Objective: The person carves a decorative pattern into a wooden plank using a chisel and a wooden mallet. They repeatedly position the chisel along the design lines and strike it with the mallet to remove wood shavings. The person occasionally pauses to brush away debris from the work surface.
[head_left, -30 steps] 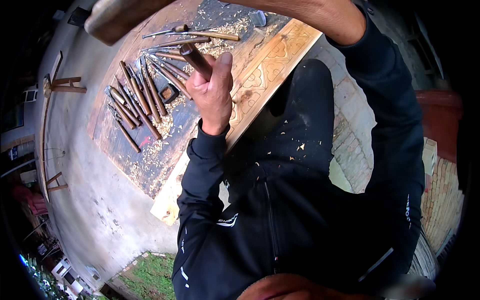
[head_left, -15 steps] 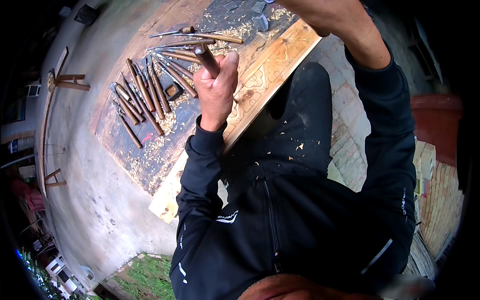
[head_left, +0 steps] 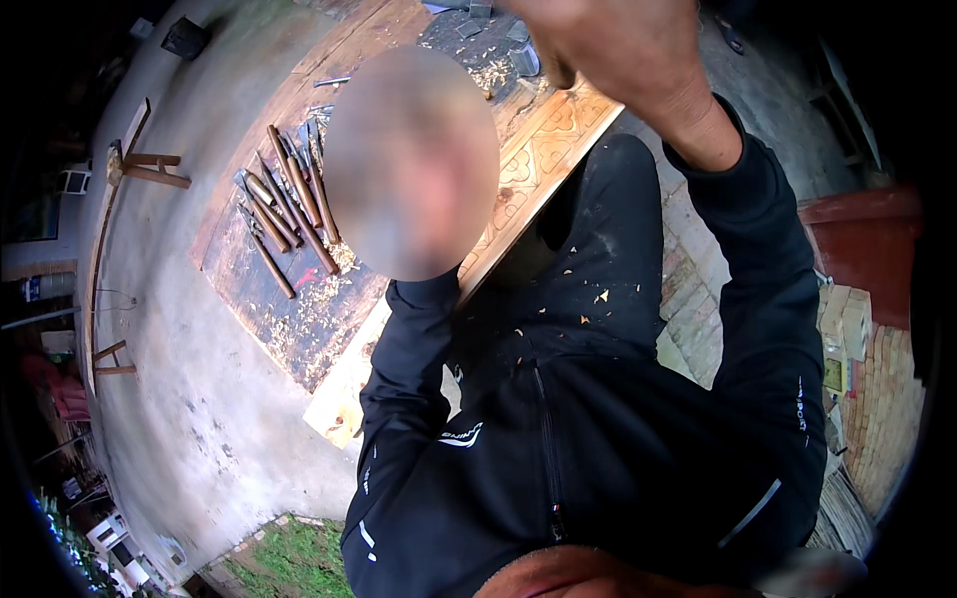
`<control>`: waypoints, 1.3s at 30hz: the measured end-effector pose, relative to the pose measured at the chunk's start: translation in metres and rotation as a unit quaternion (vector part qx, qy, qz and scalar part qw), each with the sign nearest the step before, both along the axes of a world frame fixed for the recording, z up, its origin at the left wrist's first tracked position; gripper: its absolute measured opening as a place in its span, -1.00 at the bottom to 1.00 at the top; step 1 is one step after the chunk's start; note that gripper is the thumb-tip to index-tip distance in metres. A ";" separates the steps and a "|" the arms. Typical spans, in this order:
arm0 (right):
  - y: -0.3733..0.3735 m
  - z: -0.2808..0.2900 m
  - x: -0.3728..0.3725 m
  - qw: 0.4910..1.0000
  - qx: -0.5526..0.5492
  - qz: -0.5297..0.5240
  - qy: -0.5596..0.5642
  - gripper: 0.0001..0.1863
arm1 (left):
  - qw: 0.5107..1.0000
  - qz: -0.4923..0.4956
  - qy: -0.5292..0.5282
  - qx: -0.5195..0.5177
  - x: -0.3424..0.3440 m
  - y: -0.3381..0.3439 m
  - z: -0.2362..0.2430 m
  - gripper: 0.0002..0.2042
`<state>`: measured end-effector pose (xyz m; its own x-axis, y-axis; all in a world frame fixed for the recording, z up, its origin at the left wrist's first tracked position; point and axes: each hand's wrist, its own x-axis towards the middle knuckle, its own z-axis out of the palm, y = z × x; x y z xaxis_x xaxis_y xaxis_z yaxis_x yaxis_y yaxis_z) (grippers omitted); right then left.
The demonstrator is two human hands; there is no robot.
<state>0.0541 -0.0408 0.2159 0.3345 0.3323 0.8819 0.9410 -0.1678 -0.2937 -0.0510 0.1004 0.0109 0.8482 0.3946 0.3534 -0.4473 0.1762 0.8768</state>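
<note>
Observed left hand, blurred, beside carved board, right hand near board's far end; cannot determine either grip.

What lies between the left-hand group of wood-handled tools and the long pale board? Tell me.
Scattered wood shavings on the dark tabletop; the head view shows it.

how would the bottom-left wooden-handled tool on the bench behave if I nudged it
That tool may roll, since its handle looks rounded. It should feel stiff, as it looks straight. Wood shavings nearby might slow it.
</note>
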 end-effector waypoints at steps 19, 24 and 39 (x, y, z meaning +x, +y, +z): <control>-0.139 -0.191 -0.023 0.788 -0.010 -0.015 0.615 -0.69 | 0.984 0.041 -0.012 0.172 -0.017 0.042 -0.044 -0.60; -0.153 -0.210 -0.031 0.731 0.121 0.045 0.670 -0.59 | 0.996 -0.053 -0.020 -0.064 -0.020 0.068 -0.024 -0.78; -0.150 -0.217 -0.029 0.765 0.055 0.004 0.642 -0.78 | 0.969 -0.198 -0.004 -0.146 -0.010 0.044 0.003 -0.61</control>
